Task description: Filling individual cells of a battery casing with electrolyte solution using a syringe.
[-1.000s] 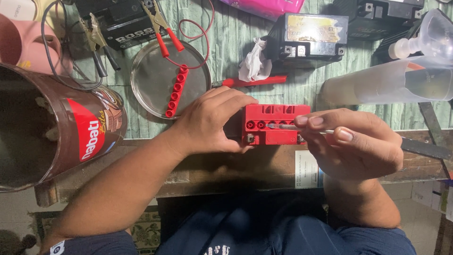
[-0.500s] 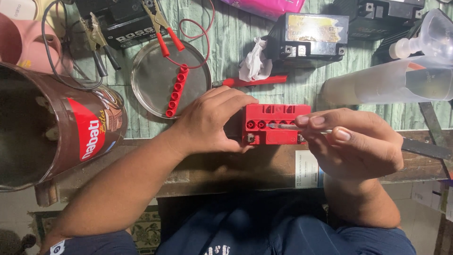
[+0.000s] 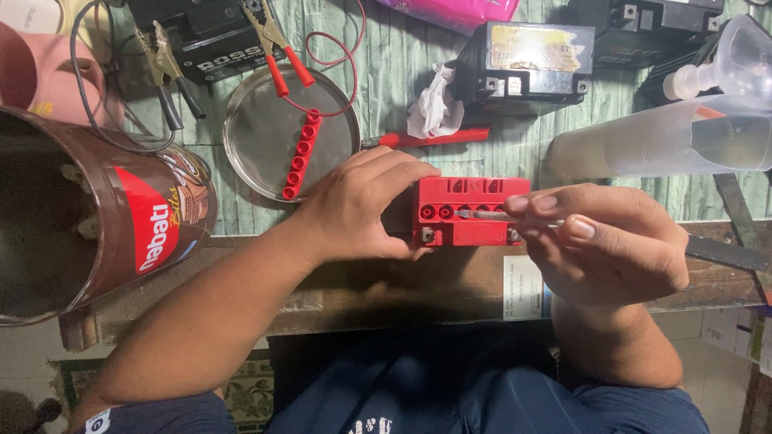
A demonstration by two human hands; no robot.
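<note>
a small battery repair workshop. black batteries (image 3: 532,60) crowd a worn green plank bench (image 3: 386,72), with clamp leads (image 3: 277,44), a red screwdriver (image 3: 434,138) and a plastic jug (image 3: 667,145) lying about.

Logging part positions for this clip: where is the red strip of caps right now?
In the head view, the red strip of caps lies in the round metal dish, left of centre on the bench, just beyond the left hand that steadies the small red battery.

A round metal dish (image 3: 265,137) holding a strip of red caps (image 3: 301,155) sits mid-table. A brown tin (image 3: 96,225) overhangs the left edge; black batteries (image 3: 531,60) line the far edge.
</note>
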